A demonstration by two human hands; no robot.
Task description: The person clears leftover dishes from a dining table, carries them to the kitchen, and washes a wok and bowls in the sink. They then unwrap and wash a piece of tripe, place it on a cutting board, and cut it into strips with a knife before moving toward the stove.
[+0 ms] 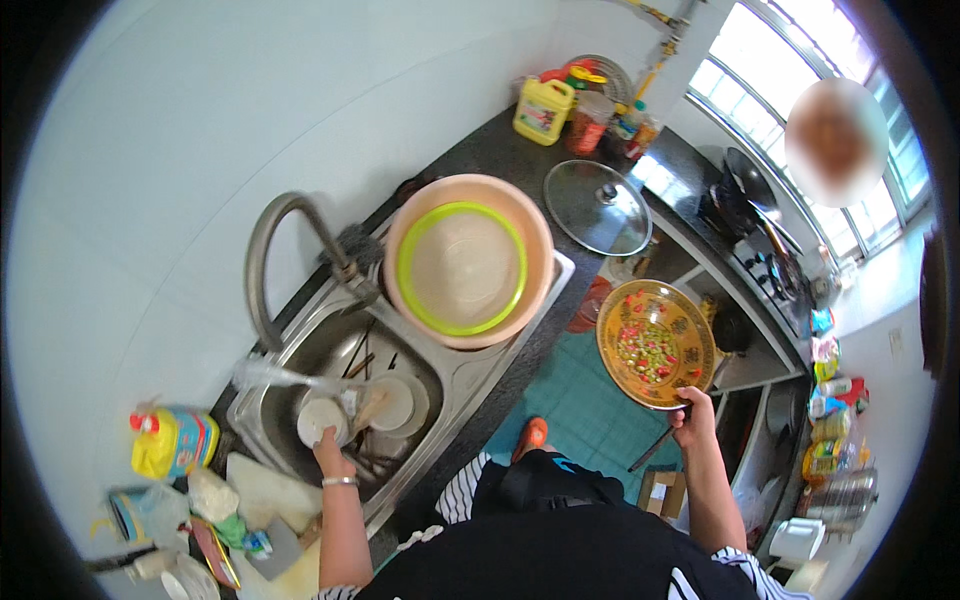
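Note:
My right hand (694, 418) grips the rim of an orange-brown patterned bowl (611, 352) and a dark stick-like utensil (651, 448). Chopped green and red pieces (646, 349) lie in the bowl, which is held over the floor. Over the steel sink (300, 375), my left hand (331, 452) has its fingers on a small white bowl (321, 420). Plates (394, 405), chopsticks (360, 365) and a clear plastic bag (289, 376) are in or over the sink. A green-rimmed sieve (465, 266) rests in a pink basin (541, 266) beside it.
A curved faucet (259, 262) arches over the sink. Beyond the basin are a glass lid (598, 208) and a yellow jug (543, 111). Bottles, pans and a gas stove (761, 262) line the right counter. A yellow detergent bottle (176, 442) and cutting boards (262, 487) lie left of the sink.

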